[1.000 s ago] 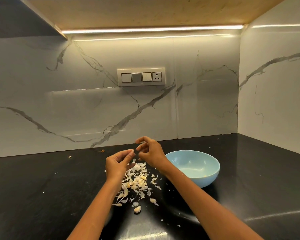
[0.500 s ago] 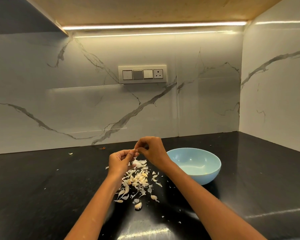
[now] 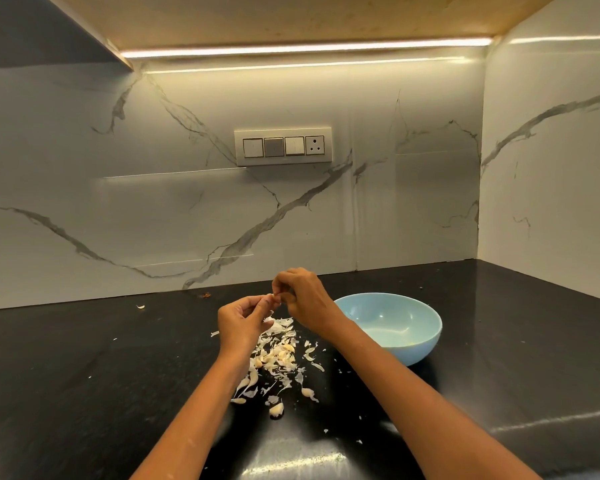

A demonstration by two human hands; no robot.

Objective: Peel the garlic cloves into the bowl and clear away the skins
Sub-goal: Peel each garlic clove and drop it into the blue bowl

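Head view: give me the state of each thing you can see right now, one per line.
left hand: raised above the pile, pinching a garlic clove.
right hand: fingertips on the same clove, peeling.
bowl: upright on the counter, right of the pile; contents hard to make out.
pile of skins and cloves: loose on the counter, not cleared.
stray clove: lying apart, nearest the camera.
switch panel: nothing plugged in.

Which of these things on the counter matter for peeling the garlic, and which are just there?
Part of the job:
left hand
right hand
garlic clove pinched between them
pile of skins
blue bowl

Just there:
switch panel
black counter
marble wall
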